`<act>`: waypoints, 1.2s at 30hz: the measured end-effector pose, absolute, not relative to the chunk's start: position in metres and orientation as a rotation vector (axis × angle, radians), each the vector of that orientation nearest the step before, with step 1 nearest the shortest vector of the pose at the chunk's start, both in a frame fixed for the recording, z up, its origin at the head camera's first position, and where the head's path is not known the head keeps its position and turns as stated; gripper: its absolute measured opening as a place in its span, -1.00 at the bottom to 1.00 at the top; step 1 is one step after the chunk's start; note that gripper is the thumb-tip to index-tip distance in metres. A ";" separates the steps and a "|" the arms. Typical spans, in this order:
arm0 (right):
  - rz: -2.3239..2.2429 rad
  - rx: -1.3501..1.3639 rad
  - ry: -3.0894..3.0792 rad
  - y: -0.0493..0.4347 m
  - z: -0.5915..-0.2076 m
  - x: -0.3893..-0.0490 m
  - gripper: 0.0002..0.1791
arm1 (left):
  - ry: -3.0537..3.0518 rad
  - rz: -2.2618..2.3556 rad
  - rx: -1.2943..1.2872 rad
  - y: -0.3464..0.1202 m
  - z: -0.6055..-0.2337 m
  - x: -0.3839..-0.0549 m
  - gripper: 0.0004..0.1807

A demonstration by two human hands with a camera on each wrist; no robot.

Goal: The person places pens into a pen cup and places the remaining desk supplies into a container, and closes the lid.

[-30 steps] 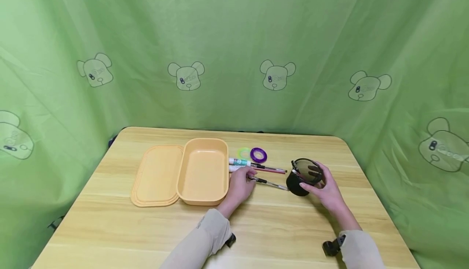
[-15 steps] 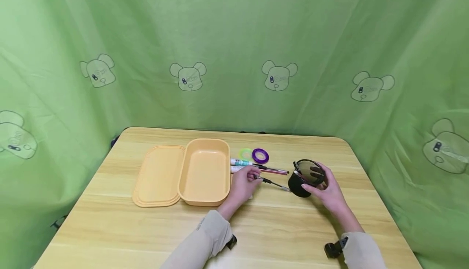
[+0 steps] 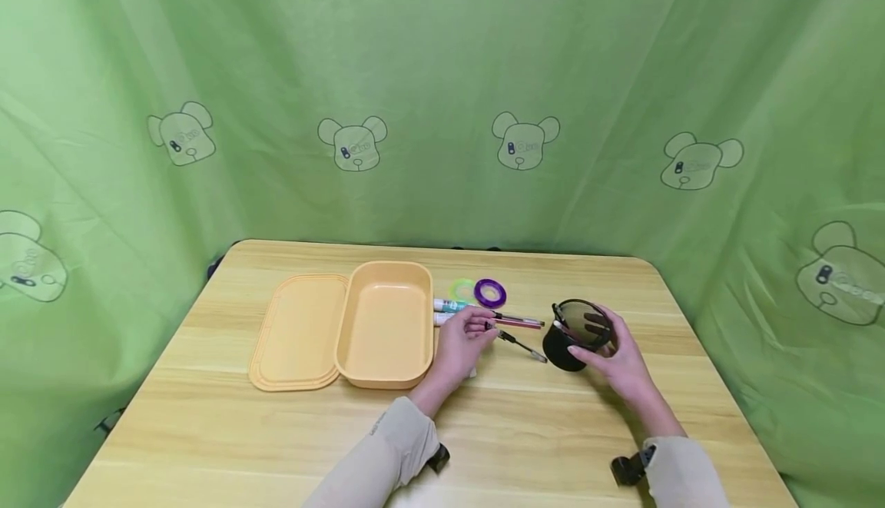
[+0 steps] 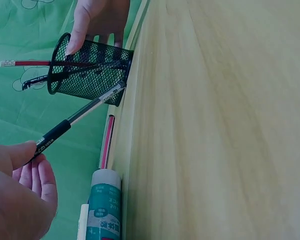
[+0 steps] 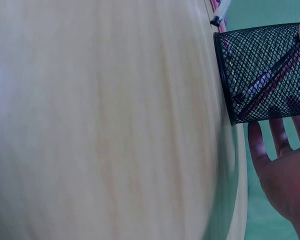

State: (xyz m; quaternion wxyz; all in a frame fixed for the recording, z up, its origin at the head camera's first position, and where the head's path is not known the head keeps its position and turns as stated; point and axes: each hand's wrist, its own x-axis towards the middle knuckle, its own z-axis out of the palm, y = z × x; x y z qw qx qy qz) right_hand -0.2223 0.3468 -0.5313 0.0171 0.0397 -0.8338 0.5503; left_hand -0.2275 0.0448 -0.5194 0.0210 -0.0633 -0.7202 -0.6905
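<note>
Between thumb and fingertips, my left hand pinches a pen with a black grip and clear barrel. The pen slants, and its far end overlaps the base of a black mesh pen holder in the left wrist view. My right hand grips this holder from the right side, thumb in front and fingers round the back. Inside it lean a red pencil with a white eraser end and a dark pen. The holder stands upright on the table.
Left of my left hand sits an orange box with its lid flat beside it. A glue stick, a red pencil and another pen lie beyond that hand. Purple and green tape rolls lie behind them.
My left hand has moved slightly right and up, raising the near end of the pen so that it slants more steeply. The right hand and the pen holder stay nearly still.
</note>
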 end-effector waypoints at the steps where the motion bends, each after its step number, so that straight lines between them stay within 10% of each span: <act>1: 1.711 0.124 -2.592 0.347 -0.531 -0.222 0.08 | -2.217 -2.153 -0.193 0.045 -0.519 -0.227 -0.72; 36: 1.722 0.111 -2.592 0.348 -0.532 -0.223 0.09 | -2.082 -2.137 -0.155 0.040 -0.488 -0.232 -0.74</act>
